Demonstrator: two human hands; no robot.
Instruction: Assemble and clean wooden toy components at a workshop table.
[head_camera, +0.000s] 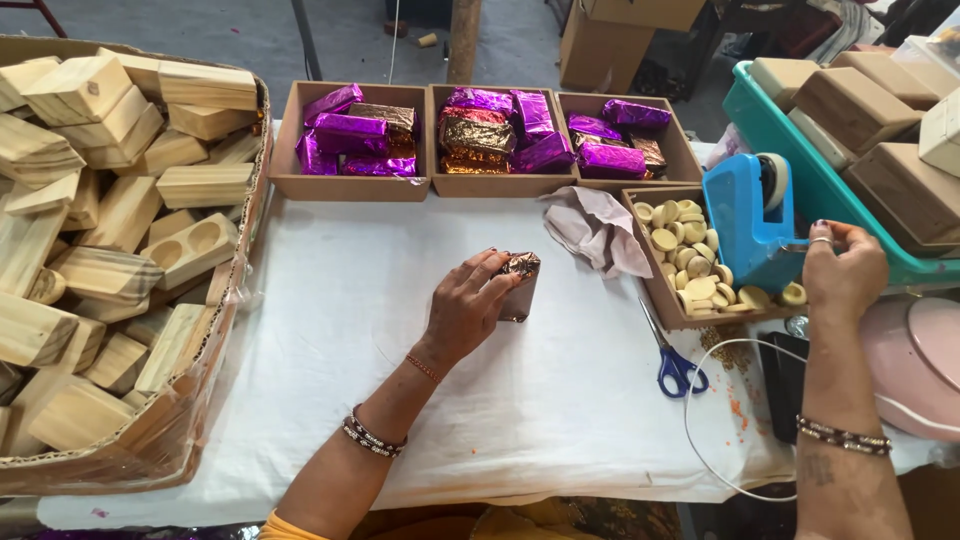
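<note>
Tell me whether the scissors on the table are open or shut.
Shut. The scissors lie flat on the white cloth, blades together in one thin line, blue handles side by side.

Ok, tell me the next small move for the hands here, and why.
Probably the right hand should pull a strip of tape off the blue tape dispenser and carry it to the foil-wrapped block. The left hand holds that block down on the white cloth with its folded end up, and the right fingers are already at the dispenser's edge.

Blue-handled scissors (675, 362) beside a crumpled cloth (598, 228) — perhaps tissue — and boxed wooden blocks (110, 230).
</note>
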